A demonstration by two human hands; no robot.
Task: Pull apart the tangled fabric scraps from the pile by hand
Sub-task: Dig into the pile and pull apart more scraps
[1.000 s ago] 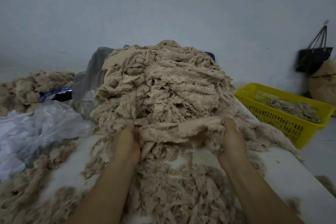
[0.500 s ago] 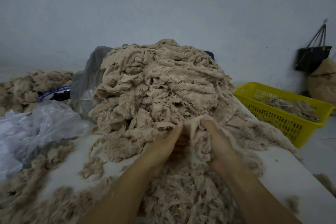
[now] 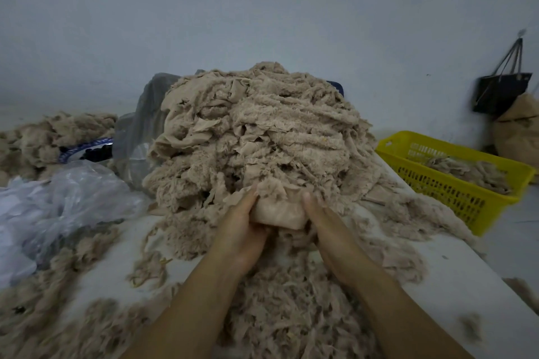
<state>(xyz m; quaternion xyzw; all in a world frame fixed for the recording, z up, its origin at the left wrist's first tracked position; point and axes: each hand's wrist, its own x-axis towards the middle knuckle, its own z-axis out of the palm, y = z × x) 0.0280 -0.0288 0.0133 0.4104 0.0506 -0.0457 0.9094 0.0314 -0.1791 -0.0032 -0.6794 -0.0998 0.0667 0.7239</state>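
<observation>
Head view: mound of tangled beige fabric scraps [image 3: 262, 137] sits at the centre of the white surface [image 3: 455, 277] and rises toward the far wall. Both hands meet at its near foot. There the left hand [image 3: 242, 224] and the right hand [image 3: 323, 230] grip one bunched beige piece of cloth [image 3: 277, 213] from opposite sides. Thumbs lie on top. Fingers curl underneath, mostly hidden by the cloth. The far edge of the piece touches the mound; whether it is free of the tangle cannot be told.

Loose shredded beige scraps [image 3: 291, 315] cover the near part of the surface between and below the forearms and spread out to the near left.

Right of the mound, a yellow perforated plastic basket [image 3: 455, 183] stands beyond the surface edge, with a few scraps inside. Far right, a black handbag [image 3: 501, 90] hangs on the wall above a tan sack [image 3: 519, 131].

Left, a crumpled clear plastic bag [image 3: 58, 198] lies on the surface. A grey translucent plastic sheet [image 3: 145, 114] stands against the far left side of the mound. Far left, a smaller heap of beige scraps [image 3: 43, 137] lies well apart from the mound.
</observation>
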